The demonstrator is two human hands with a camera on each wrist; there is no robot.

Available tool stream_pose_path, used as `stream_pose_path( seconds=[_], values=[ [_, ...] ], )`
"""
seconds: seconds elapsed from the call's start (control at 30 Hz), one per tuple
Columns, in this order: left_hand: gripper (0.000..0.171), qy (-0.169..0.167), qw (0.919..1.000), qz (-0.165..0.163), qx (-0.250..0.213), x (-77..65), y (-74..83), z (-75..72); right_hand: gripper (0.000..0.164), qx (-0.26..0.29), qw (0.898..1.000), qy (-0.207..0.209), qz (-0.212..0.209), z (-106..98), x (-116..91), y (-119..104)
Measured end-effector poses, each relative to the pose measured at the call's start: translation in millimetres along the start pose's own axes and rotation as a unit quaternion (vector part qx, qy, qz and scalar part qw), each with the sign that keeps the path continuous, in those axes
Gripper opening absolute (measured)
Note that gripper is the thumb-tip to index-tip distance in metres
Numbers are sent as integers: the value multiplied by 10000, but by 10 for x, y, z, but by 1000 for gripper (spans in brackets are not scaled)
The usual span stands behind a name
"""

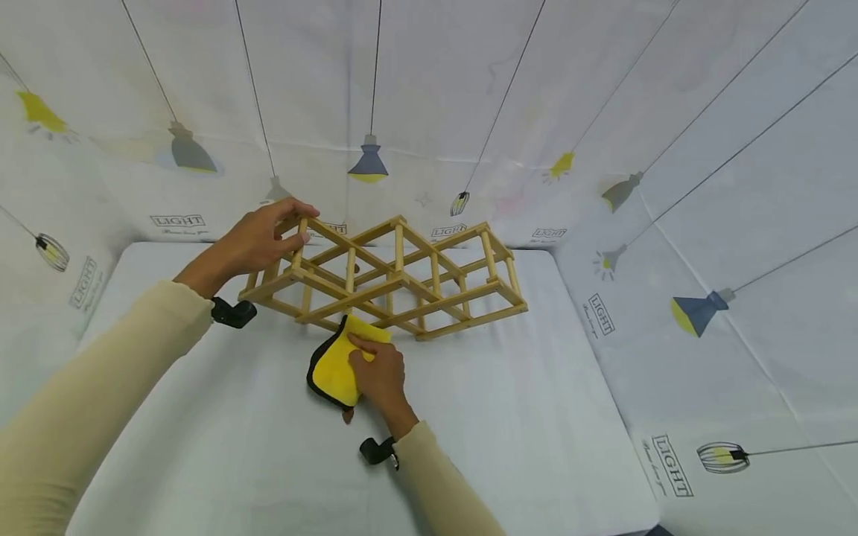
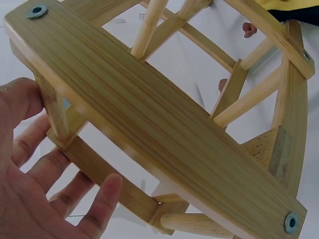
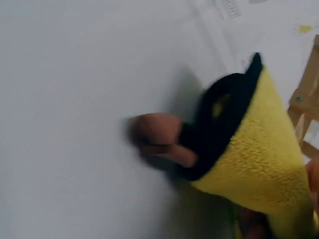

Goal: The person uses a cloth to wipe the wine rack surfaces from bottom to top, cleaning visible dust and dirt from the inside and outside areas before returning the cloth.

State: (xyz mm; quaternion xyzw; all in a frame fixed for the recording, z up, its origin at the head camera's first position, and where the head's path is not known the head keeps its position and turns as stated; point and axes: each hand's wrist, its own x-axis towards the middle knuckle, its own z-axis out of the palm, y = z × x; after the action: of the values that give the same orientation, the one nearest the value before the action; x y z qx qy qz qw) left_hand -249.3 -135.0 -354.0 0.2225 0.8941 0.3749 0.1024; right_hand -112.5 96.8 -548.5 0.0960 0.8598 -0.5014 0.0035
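Observation:
A folding wooden wine rack [image 1: 398, 279] of slats and dowels stretches across the far part of the white table. My left hand [image 1: 258, 238] grips its left end, thumb and fingers around an upright dowel. In the left wrist view, the left hand [image 2: 55, 179] lies behind a broad end slat [image 2: 149, 109]. My right hand [image 1: 380, 376] pinches a yellow cloth [image 1: 335, 372] with black edging, close in front of the rack. In the right wrist view, the cloth [image 3: 259, 154] hangs folded and hides most of the fingers. A small brown rounded thing [image 3: 159, 129] shows beside its black edge.
The white table [image 1: 523, 432] reaches back to a wall [image 1: 429, 89] printed with hanging lamps. More small brown things [image 2: 249, 30] show past the rack's slats in the left wrist view. Black wrist cameras [image 1: 233, 313] sit at both cuffs.

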Motion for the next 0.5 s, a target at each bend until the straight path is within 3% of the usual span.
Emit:
stream_pose_path(
  seconds=[0.1, 0.23, 0.33, 0.43, 0.5],
  values=[
    [45, 20, 10000, 16, 50, 8, -7, 6, 33, 130, 9995, 2, -283, -6, -11, -21],
    [44, 73, 9999, 64, 73, 18, -9, -1, 38, 445, 9938, 452, -918, 7, -16, -43],
    [44, 78, 9999, 93, 57, 22, -3, 1, 39, 321, 9960, 457, -696, 28, -9, -29],
    [45, 41, 9999, 82, 53, 19, 2, 9, 34, 2, 9997, 91, -228, 42, -6, 6],
    [45, 33, 9999, 89, 54, 15, 7, 10, 30, -65, 9997, -118, -207, 43, -8, 24]
  ],
)
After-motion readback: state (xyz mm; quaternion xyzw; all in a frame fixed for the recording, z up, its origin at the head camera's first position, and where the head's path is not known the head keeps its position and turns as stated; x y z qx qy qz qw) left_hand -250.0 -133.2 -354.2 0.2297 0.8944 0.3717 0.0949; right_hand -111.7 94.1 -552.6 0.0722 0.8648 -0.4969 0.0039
